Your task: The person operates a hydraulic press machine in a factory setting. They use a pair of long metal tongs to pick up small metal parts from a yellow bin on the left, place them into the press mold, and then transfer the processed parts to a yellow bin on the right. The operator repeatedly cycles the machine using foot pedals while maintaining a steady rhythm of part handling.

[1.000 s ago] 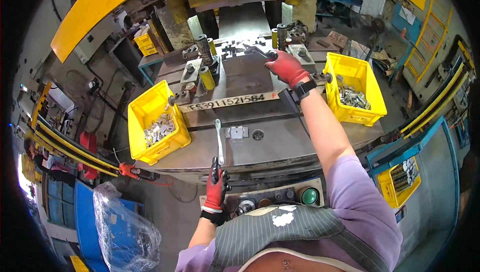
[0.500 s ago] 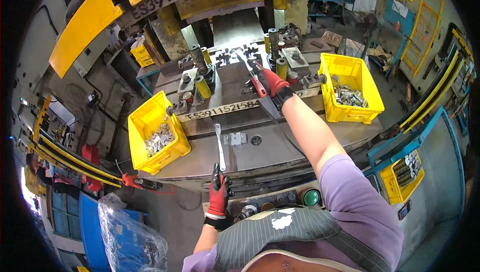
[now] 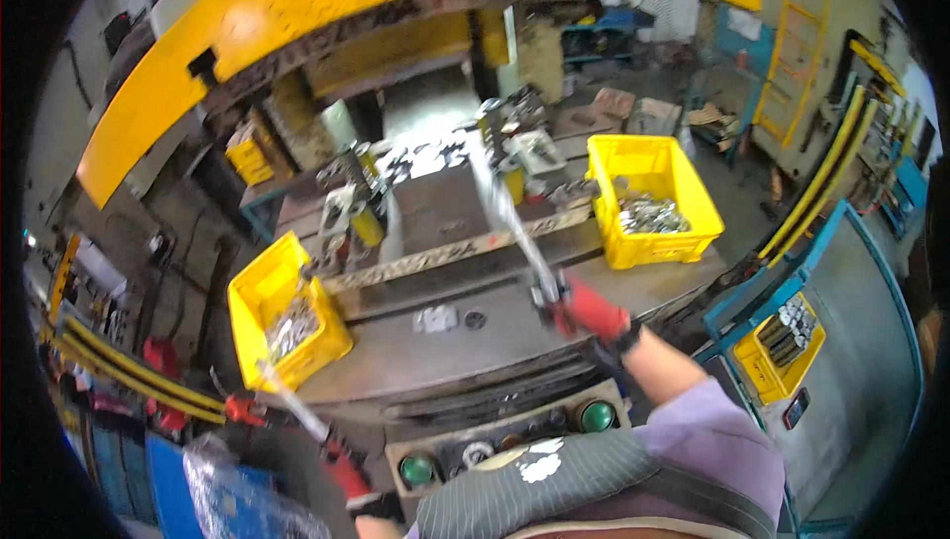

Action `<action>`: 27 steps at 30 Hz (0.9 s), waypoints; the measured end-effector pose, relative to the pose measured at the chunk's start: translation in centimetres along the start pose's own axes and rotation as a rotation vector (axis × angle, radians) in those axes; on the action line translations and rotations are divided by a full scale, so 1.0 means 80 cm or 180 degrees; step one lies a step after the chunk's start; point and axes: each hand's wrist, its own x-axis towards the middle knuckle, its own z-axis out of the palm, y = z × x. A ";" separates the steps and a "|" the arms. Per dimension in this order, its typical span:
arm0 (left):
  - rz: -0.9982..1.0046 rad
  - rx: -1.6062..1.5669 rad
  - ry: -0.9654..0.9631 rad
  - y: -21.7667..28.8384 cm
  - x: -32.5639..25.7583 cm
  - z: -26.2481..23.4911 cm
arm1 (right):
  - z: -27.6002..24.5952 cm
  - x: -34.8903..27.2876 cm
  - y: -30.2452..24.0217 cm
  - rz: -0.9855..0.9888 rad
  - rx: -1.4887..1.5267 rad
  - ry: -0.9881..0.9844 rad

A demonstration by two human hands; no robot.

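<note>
Grey worktop (image 3: 396,353) is stretching ahead of the right hand (image 3: 591,309), carrying a yellow parts bin (image 3: 663,247) beyond that hand and a second bin (image 3: 322,343) beyond the left hand (image 3: 344,472). The right hand is clamping a long, blurred tool (image 3: 522,239), pointing forward-left; the left hand is clamping a slim pale tool (image 3: 295,403), its tip overlapping the second bin in view.

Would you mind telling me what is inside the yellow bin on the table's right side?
The bin holds a heap of shiny metal parts; whatever lies beneath the top ones is covered.
</note>
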 end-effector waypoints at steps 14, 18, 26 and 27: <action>-0.0127 0.1543 -0.1540 0.062 -0.042 0.221 | -0.004 -0.235 0.367 0.1042 -0.1298 0.1241; -0.0019 0.1798 -0.2068 0.059 -0.051 0.257 | -0.034 -0.218 0.410 0.1222 -0.1323 0.1124; -0.0056 0.2335 -0.2335 0.050 -0.048 0.246 | -0.050 -0.199 0.432 0.1314 -0.1339 0.0981; -0.0057 0.2393 -0.2361 0.049 -0.046 0.246 | -0.052 -0.199 0.434 0.1312 -0.1330 0.0985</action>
